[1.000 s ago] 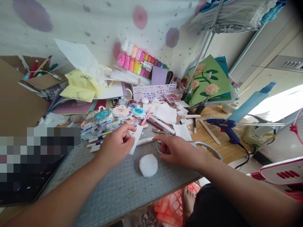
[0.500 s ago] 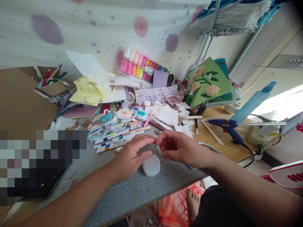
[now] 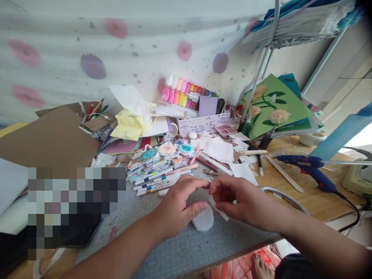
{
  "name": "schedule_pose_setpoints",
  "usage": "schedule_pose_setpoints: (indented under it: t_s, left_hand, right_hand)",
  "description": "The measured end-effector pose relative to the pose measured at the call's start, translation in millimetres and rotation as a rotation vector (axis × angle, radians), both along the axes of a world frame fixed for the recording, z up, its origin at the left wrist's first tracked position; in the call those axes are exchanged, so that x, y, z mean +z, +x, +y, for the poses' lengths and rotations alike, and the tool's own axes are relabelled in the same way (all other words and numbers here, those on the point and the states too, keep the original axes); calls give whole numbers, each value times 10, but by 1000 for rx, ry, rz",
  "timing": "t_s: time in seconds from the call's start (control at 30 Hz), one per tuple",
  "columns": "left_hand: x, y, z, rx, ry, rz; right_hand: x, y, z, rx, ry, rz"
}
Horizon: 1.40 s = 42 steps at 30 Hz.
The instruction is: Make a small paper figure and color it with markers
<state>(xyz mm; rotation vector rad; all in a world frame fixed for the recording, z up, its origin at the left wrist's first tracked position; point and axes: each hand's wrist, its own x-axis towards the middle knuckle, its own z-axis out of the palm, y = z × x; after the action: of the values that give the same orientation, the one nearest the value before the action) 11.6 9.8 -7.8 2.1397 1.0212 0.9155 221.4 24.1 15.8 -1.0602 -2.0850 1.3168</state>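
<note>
A small round white piece (image 3: 203, 219) with a dimpled surface, like bubble wrap, lies on the grey cutting mat (image 3: 162, 255) near its front edge. My left hand (image 3: 181, 207) arches over its far side; the thumb is at the piece's upper edge and the index finger stretches to the right. Opposite it, my right hand (image 3: 236, 197) has its fingers curled, with a narrow white strip (image 3: 218, 209) at them, slanting down beside the round piece. The fingertips of both hands meet above the mat, so the strip's upper end is hidden.
Several marker pens (image 3: 162, 182) and a heap of cut-out paper pieces (image 3: 151, 159) lie beyond my hands. To the right are a blue glue gun (image 3: 312, 166) with its cable and a wooden stick (image 3: 285, 174). Cardboard (image 3: 52, 143) stands at the left.
The view has swung left, so the scene sits further right and lower. My hands stay together; more of the white strip now shows, and the left thumb overlaps the round piece's edge.
</note>
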Motion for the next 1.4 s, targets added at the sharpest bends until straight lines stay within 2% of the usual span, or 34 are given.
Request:
schedule_pose_setpoints:
  t_s: [0.1, 0.2, 0.27, 0.53, 0.73, 0.93, 1.1, 1.2, 1.3, 1.4]
  left_hand:
    - [27, 5, -3, -26, -218, -101]
    - [41, -2, 9, -57, -452, -218]
    - [51, -15, 21, -65, -537, -277]
    - [67, -6, 59, -102, -647, -309]
    - [64, 20, 59, -13, -603, -247]
    - [70, 19, 88, 142, -459, -129]
    - [160, -65, 135, 328, -207, -12]
    - [209, -187, 208, 470, -62, 147]
    - [202, -292, 282, 470, 7, 445]
    - [142, -327, 327, 419, 4, 572]
  right_hand:
    - [48, -19, -21, 34, -272, 281]
    - [57, -44, -2, 30, -378, 385]
    - [54, -58, 20, 19, -409, 421]
    - [-10, -87, 94, -105, -401, 507]
    - [-21, -147, 91, -170, -332, 512]
    - [-59, -149, 148, -239, -124, 336]
    - [-78, 94, 308, -341, 220, -66]
    - [-114, 243, 359, -345, 331, -199]
    - [-168, 307, 344, -310, 492, -268]
    - [-188, 298, 286, -267, 666, -331]
